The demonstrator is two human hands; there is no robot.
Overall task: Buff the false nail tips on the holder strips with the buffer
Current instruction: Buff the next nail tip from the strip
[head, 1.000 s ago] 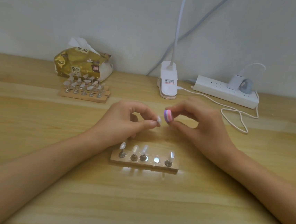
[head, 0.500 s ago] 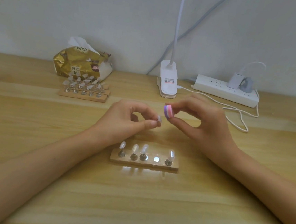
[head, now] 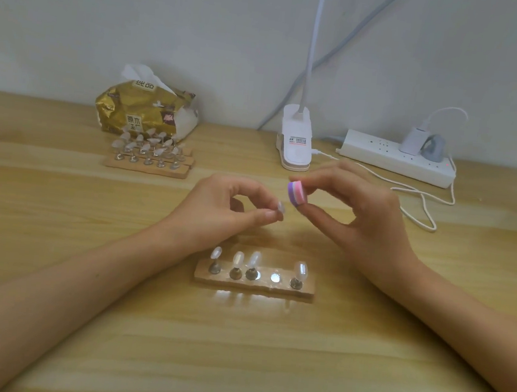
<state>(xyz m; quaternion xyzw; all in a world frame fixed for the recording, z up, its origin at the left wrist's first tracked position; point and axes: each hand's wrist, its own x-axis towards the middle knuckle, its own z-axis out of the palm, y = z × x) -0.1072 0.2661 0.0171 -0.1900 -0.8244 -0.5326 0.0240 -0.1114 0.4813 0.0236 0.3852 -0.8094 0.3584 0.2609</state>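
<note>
Pinching one loose nail tip between thumb and forefinger, the left hand held it up over the table, behind the near holder strip; the right hand gripped the buffer, a small block banded purple and pink, with its thumb below and curled fingers above; buffer and tip sat just beside each other, the block a touch higher, and whether they actually met could not be told from this angle. Down on the near holder strip the standing tips numbered four, three at the left and one at the right end; the fourth spot showed only a bare metal disc, which looked like the home of the tip in hand. By my reading this was the buffing of a single tip, mid-strip; the far holder strips, crowded with tips, lay well apart by the tissue pack, and whether those were done could not be judged. The next move would call for the buffer's face laid on the tip's curved top and short light strokes, with the left pinch firm, since so small and slick a piece could twist or flick away; then the tip back on its disc.
</note>
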